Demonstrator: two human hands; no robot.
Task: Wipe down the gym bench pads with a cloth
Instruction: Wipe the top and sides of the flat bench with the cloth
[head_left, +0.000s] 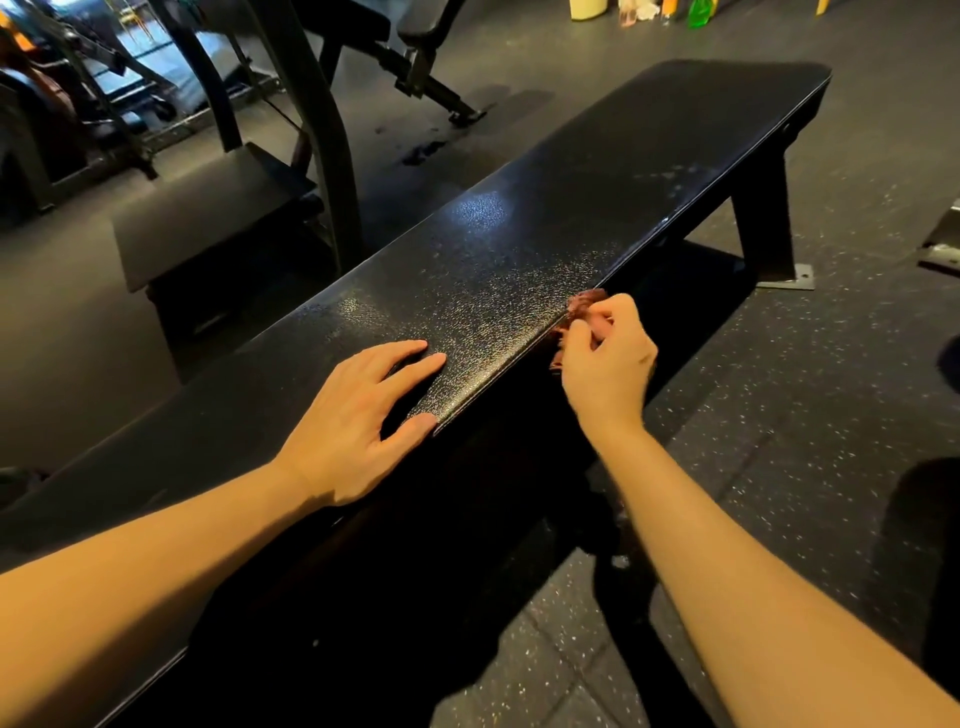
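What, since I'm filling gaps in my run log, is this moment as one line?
left hand: flat on bench pad | right hand: grips cloth at pad's side edge | phase: edge wipe

Most of the cloth (586, 302) was hidden behind the right hand (609, 366); only a reddish scrap showed at the bench pad (519, 244) edge. Right fingertips were curled out of view. The pad's side face and the frame beneath it were lost in shadow. The pad's near end ran off the left edge. The bottles (698, 13) were cropped at the top, labels unreadable. The grey object (943, 244) was cut off at the right, unidentifiable.
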